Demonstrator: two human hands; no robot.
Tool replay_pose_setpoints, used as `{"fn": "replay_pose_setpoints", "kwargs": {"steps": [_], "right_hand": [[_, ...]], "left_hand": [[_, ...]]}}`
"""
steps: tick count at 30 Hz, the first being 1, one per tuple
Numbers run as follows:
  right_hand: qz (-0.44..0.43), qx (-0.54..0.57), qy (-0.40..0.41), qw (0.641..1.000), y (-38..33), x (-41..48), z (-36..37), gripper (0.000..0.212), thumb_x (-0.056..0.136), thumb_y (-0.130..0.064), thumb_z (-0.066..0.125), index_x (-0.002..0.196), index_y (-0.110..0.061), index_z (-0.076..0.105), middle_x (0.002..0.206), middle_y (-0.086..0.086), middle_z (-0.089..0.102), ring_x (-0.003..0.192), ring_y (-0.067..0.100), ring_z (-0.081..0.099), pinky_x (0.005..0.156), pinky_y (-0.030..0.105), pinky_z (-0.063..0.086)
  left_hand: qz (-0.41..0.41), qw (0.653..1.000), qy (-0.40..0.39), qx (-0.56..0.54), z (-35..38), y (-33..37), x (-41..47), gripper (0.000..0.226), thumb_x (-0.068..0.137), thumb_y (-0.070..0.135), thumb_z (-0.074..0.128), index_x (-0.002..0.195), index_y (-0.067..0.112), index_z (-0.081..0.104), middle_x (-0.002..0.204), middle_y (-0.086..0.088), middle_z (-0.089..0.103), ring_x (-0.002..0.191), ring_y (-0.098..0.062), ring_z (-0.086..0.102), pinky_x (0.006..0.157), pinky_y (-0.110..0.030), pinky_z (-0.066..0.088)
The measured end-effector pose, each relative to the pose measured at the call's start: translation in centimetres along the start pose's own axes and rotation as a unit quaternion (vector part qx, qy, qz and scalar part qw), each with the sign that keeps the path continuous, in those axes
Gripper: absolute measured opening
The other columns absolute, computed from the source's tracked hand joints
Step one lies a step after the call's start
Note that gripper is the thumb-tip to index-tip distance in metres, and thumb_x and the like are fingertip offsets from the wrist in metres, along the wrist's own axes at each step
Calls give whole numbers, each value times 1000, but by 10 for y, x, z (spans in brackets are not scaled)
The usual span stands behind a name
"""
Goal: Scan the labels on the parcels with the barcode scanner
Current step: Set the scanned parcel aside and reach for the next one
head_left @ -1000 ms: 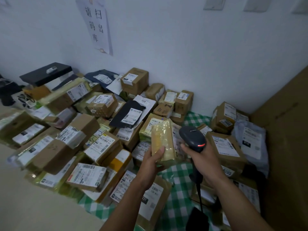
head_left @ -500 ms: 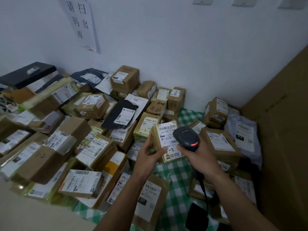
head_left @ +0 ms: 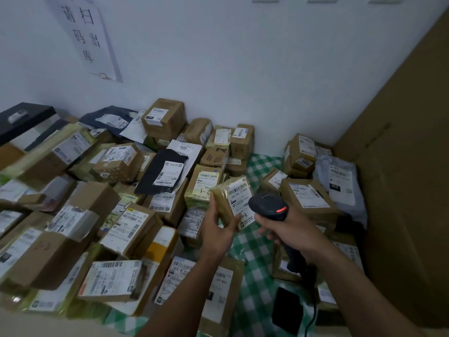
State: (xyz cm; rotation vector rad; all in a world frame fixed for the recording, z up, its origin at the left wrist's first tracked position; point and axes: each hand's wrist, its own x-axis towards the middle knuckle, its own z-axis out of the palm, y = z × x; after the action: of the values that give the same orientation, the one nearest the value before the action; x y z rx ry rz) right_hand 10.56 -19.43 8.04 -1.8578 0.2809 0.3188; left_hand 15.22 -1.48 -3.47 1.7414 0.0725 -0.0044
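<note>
Gripping small parcel [head_left: 230, 203], left hand [head_left: 218, 229] tilts label up; right hand [head_left: 291, 229] clasps barcode scanner [head_left: 268, 206] beside it.

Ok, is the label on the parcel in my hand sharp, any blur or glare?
Head view: dim, bluish light; the label on the parcel in the left hand is fairly sharp, big digits readable, no glare; boxes at the left edge smear; wide-angle skews the sign.

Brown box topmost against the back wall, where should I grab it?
Probably from above, gripping its left and right sides: the brown box sits highest, sides exposed, and that keeps fingers off its label, which faces you.
</note>
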Motion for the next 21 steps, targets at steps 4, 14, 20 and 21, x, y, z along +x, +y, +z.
{"fn": "replay_pose_setpoints", "kwargs": {"steps": [4,14,20,21], "right_hand": [[-2,-5,0,1000,-1,0,-3,37,92,-39,75,126,-34,63,81,1,78,64,3,68,60,22,50],[4,-13,-14,1000,-1,-3,-3,35,90,-43,77,122,-39,62,78,2,76,64,6,67,61,25,50],[7,-13,-19,1000,1,-1,-2,38,90,-43,77,124,-39,62,79,1,77,66,6,69,61,24,51],[6,-11,-20,1000,1,-1,-3,38,90,-43,77,124,-39,62,79,1,77,67,7,70,62,25,51]], "left_hand": [[8,1000,-3,11,3,-2,2,108,81,43,85,162,42,13,150,9,52,139,-6,49,115,-41,45],[15,999,9,35,2,-16,5,110,75,62,81,161,44,15,151,9,52,141,-9,46,114,-47,45],[18,999,4,33,1,-17,5,106,81,40,84,163,37,17,144,12,57,134,-5,53,111,-43,49],[15,999,5,33,1,-16,5,105,81,38,84,163,38,17,144,12,57,134,-6,53,110,-42,49]]}}
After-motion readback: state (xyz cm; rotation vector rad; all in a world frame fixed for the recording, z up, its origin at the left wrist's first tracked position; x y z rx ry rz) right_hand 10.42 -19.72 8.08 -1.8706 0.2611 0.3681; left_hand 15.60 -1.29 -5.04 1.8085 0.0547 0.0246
